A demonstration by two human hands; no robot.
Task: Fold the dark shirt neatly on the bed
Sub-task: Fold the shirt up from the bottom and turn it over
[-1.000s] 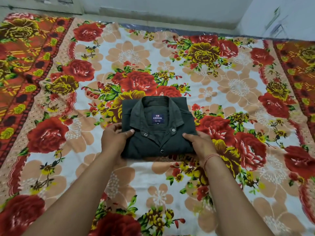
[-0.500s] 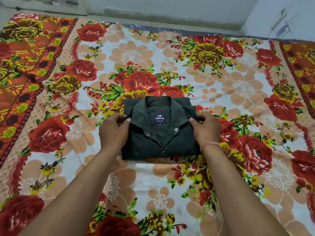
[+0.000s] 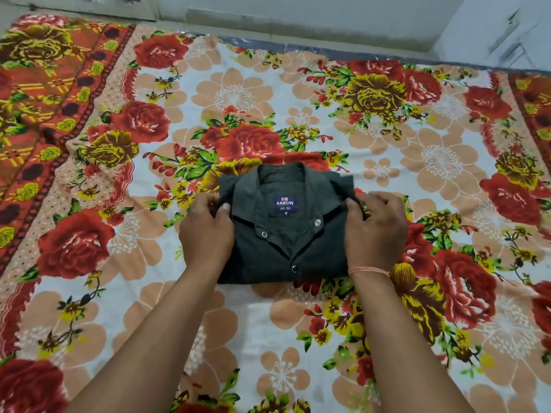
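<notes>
The dark shirt lies folded into a compact square in the middle of the bed, collar up, with a blue label and metal snaps showing. My left hand grips its left edge near the shoulder, thumb on top of the cloth. My right hand holds the right edge the same way, fingers curled over the fold. A thin thread band circles my right wrist.
The bed is covered by a floral sheet with red roses and peach flowers. An orange patterned border runs along the left. A pale wall stands beyond the far edge of the bed.
Both hands have slid from the shirt's lower front corners up along its sides to the shoulder area, and now grip the side edges.
</notes>
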